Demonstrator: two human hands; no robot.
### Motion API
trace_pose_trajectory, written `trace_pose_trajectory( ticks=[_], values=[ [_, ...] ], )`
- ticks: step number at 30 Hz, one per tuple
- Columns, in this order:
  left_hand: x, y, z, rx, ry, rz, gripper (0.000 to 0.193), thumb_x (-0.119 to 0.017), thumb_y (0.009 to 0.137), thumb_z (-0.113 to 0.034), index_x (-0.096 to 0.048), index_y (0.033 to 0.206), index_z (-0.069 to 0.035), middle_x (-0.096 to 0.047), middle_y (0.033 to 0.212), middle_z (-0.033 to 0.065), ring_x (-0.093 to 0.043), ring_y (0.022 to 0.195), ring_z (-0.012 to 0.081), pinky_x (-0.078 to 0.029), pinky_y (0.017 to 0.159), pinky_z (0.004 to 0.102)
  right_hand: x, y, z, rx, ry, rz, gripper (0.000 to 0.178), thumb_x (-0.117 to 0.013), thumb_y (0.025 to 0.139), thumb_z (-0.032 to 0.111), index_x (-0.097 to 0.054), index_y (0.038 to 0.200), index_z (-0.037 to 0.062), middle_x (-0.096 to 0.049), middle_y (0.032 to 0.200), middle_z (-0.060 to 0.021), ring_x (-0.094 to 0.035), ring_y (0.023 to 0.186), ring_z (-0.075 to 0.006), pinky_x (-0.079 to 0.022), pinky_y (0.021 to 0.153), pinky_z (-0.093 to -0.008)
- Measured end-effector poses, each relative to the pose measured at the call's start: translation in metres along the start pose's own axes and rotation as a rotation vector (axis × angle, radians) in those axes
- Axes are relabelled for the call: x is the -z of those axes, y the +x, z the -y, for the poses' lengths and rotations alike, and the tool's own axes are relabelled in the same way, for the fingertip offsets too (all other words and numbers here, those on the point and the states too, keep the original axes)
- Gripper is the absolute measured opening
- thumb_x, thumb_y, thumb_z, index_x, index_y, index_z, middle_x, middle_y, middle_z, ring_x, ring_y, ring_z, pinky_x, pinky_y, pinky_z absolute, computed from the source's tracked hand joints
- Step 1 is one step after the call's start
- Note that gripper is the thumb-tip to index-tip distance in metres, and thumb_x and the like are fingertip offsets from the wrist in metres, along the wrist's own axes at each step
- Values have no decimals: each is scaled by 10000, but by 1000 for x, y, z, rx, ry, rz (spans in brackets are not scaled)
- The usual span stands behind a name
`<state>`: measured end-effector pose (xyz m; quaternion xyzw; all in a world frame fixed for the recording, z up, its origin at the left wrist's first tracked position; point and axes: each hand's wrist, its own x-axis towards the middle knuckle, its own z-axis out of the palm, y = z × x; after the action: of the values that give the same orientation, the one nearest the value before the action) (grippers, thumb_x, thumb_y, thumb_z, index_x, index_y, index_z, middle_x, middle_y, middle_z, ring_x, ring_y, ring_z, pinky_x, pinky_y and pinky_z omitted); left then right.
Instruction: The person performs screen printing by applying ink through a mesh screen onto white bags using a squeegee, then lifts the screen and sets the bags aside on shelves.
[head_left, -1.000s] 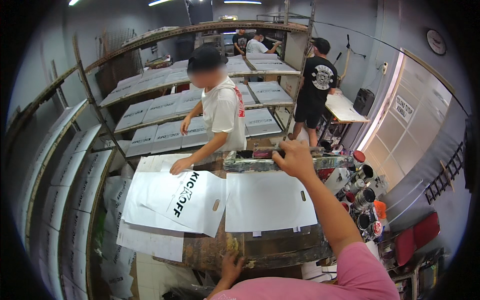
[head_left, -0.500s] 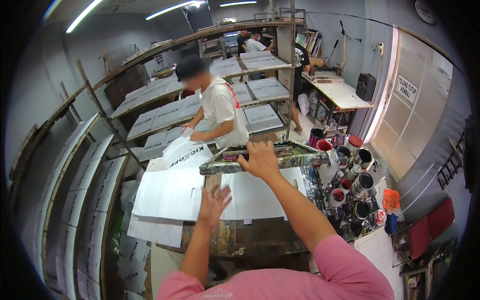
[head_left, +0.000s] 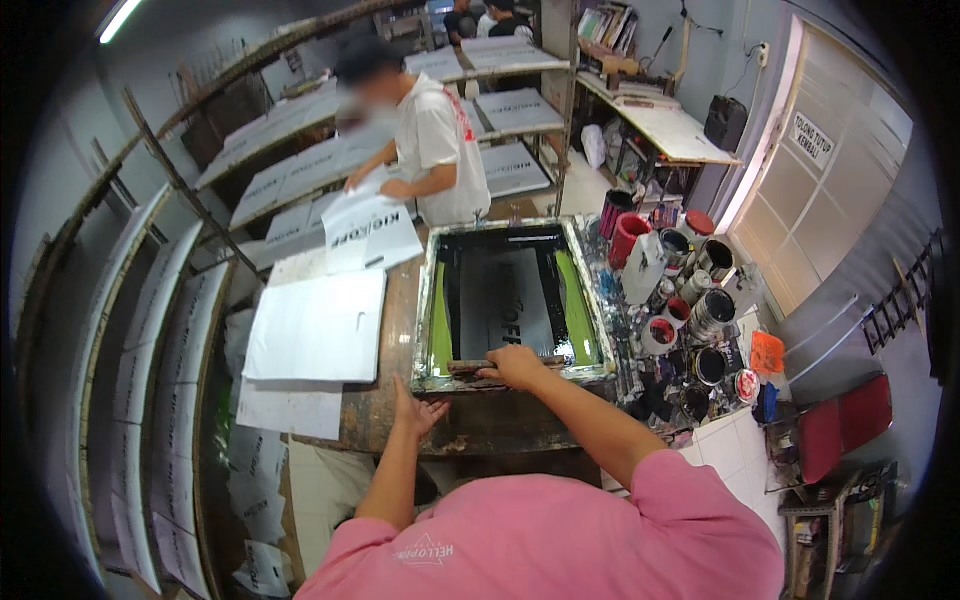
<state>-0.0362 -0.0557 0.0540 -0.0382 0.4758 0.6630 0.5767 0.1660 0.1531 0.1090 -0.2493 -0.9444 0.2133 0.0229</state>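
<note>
A printing screen (head_left: 426,300) with a paint-stained frame lies flat on the worktable, its mesh showing dark ink, green side strips and a pale sheet with dark lettering underneath. At its near edge my right hand (head_left: 517,367) is closed on the wooden handle of a squeegee (head_left: 466,370). My left hand (head_left: 420,411) is open, fingers apart, by the frame's near left corner; whether it touches the frame I cannot tell. Left of the screen lies a stack of blank white bags (head_left: 314,325). A co-worker (head_left: 438,140) holds a printed white bag (head_left: 372,235) beyond it.
Ink cans and tubs (head_left: 712,312) crowd the table's right side. Racks of printed bags (head_left: 180,350) stand at left, with more shelves (head_left: 515,110) behind the co-worker. A red chair (head_left: 845,425) is at right, near a door (head_left: 800,180).
The raised screen has come down flat over the sheet. My right hand has moved from the frame's edge to the squeegee, and my left hand has dropped nearer me. The co-worker's bag has been lifted.
</note>
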Motion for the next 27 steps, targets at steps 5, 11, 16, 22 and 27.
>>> trace_pose_trajectory(
  ticks=[5, 11, 16, 22, 27],
  values=[
    [18, 31, 28, 167, -25, -156, 1381, -383, 738, -1037, -122, 1672, -54, -262, 1657, 290, -361, 1491, 461, -356, 1193, 554, -68, -23, -9, 35, -147, -104, 365, -728, 905, 446, -691, 1046, 112, -672, 979, -101, -662, 948, -342, -572, 765, -473],
    [34, 35, 33, 223, 18, -140, 1325, -387, 779, -1008, -128, 1674, -66, -245, 1666, 280, -388, 1477, 445, -353, 1202, 529, -76, 25, -29, 28, -125, -152, 403, -809, 825, 321, -643, 1121, 102, -622, 1061, -97, -619, 1035, -323, -552, 842, -468],
    [38, 37, 39, 290, -15, -245, 1296, -406, 801, -987, -110, 1678, -81, -198, 1684, 265, -374, 1486, 435, -354, 1202, 533, -45, 144, -85, 25, -220, -222, 423, -810, 817, 313, -639, 1155, 122, -614, 1056, -86, -614, 1027, -316, -548, 841, -457],
    [36, 39, 31, 352, -80, -178, 1249, -405, 832, -963, -169, 1649, -49, -412, 1569, 236, -480, 1397, 379, -377, 1194, 514, -16, 270, -159, 11, -279, -272, 396, -778, 866, 388, -647, 1135, 129, -637, 1061, -84, -647, 1012, -332, -564, 804, -491],
    [21, 17, -9, 455, -186, 28, 1181, -351, 891, -919, -101, 1660, -59, -289, 1636, 244, -346, 1494, 382, -328, 1225, 530, 48, 330, -180, -11, -203, -18, 432, -634, 968, 532, -671, 1060, 111, -673, 968, -117, -672, 997, -345, -555, 826, -495]
  ],
)
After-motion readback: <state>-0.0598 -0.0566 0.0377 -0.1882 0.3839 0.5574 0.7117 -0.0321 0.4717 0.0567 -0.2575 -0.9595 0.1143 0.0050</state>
